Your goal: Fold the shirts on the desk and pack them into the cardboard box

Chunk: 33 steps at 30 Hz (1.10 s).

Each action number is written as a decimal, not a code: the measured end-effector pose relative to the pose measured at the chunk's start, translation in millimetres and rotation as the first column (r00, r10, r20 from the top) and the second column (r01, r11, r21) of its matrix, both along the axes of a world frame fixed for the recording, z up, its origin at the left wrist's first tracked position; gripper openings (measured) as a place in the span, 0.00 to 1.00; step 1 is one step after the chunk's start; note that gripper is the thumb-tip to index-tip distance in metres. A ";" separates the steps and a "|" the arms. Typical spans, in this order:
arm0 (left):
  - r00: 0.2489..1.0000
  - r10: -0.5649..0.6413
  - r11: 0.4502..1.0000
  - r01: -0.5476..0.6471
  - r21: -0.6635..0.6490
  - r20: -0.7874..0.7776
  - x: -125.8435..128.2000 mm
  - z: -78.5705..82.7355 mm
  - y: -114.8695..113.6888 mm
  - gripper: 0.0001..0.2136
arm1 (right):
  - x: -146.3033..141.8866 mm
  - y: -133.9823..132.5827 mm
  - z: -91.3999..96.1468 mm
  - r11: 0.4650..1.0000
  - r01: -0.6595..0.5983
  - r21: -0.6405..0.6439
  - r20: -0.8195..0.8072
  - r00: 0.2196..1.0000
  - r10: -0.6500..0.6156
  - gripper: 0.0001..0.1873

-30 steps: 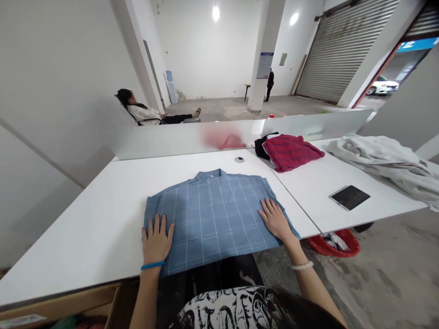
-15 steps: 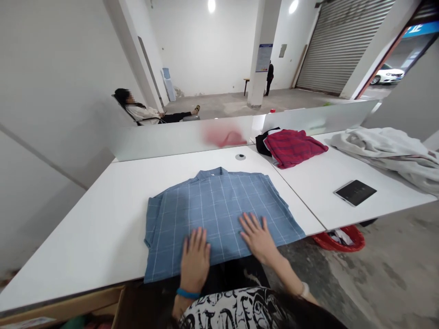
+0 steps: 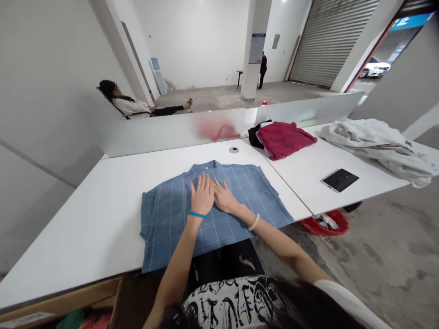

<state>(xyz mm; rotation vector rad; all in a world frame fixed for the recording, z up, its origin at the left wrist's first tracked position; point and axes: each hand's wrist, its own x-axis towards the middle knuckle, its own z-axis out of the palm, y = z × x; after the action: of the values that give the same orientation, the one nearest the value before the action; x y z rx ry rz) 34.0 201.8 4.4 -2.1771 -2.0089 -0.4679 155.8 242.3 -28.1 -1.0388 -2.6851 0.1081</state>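
A blue checked shirt point(image 3: 171, 210) lies spread on the white table, its collar pointing away from me and its lower edge at the table's front. Both sides appear folded in. My left hand point(image 3: 202, 194), with a blue band at the wrist, rests flat on the upper middle of the shirt, fingers stretched toward the collar. Right beside it my right hand point(image 3: 223, 195) lies flat on the cloth, its fingertips meeting the left hand. A pale bracelet point(image 3: 254, 222) circles my right wrist. Neither hand grips anything.
On the white table point(image 3: 103, 201) lie a red checked garment point(image 3: 286, 139), a black tablet point(image 3: 340, 180) and a grey-white cloth pile point(image 3: 380, 144). A frosted divider point(image 3: 154, 135) runs behind. Below are a red-lined bin point(image 3: 339, 224) and a cardboard box point(image 3: 92, 292). A person point(image 3: 126, 105) sits beyond.
Both hands have slid away from me, from the shirt's lower part up toward the collar, and have come together at its middle. The view has shifted slightly.
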 end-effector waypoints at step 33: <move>0.962 -0.256 0.964 0.248 -0.092 -0.094 -17.7 -26.9 -50.2 0.31 | 224.6 -36.5 -11.7 0.498 0.811 -0.307 -0.438 0.344 -0.831 0.35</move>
<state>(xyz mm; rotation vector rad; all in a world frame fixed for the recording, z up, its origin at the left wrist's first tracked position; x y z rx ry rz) 16.3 151.6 -22.6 -2.4650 -1.7333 -0.2986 380.4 205.8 -39.8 -1.9132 -1.3861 0.2078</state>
